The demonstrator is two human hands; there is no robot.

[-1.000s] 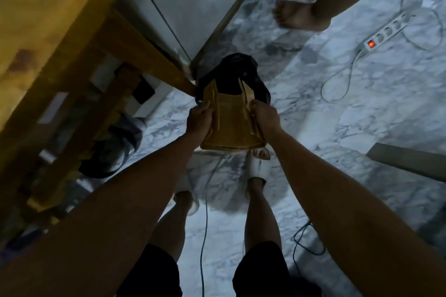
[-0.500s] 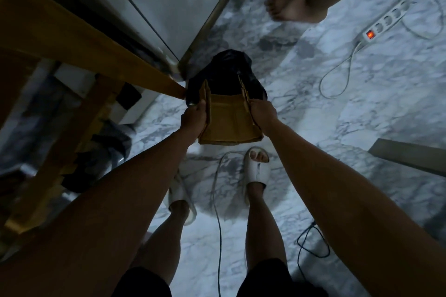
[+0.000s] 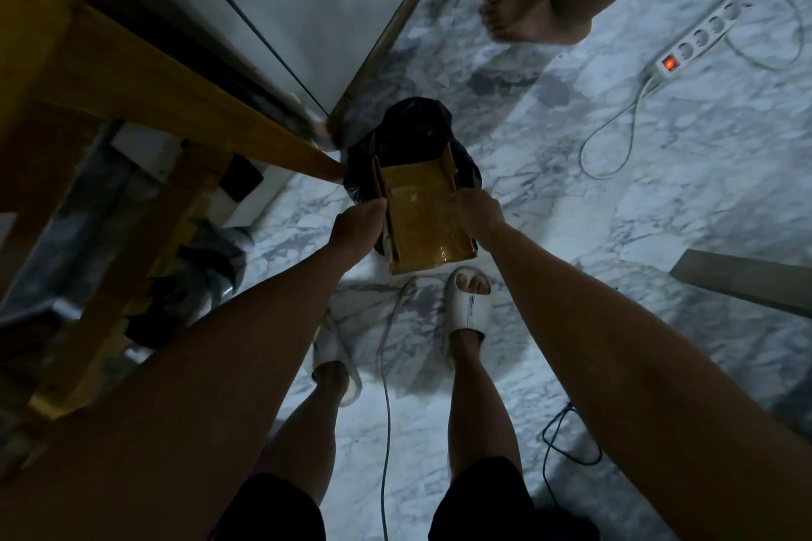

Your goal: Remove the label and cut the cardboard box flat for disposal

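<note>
The cardboard box (image 3: 417, 217), cut open into a trough with two raised side flaps, is held over the mouth of a black bin bag (image 3: 411, 132), its far end reaching into the bag and its near edge hanging above the marble floor (image 3: 615, 198). The left hand (image 3: 358, 224) grips the box's left flap, fingers curled over its top edge; the right hand (image 3: 476, 213) grips the right flap the same way, knuckles up. How the thumbs lie cannot be told.

Taking the bag as the landmark: just to its left the tip of a wooden table edge (image 3: 246, 132) nearly touches it, and behind it, to the left, a pale door panel (image 3: 307, 4) with a metal strip runs down to a corner close by its rim. To its right the floor lies open as far as a white power strip (image 3: 698, 42) with a lit red switch and a looped cord. A bare foot (image 3: 523, 20) of another person stands well beyond the bag. Nearer than the bag, under the box's near edge, the person's white slipper (image 3: 470, 305) and a grey cable (image 3: 384, 365) lie on the floor
</note>
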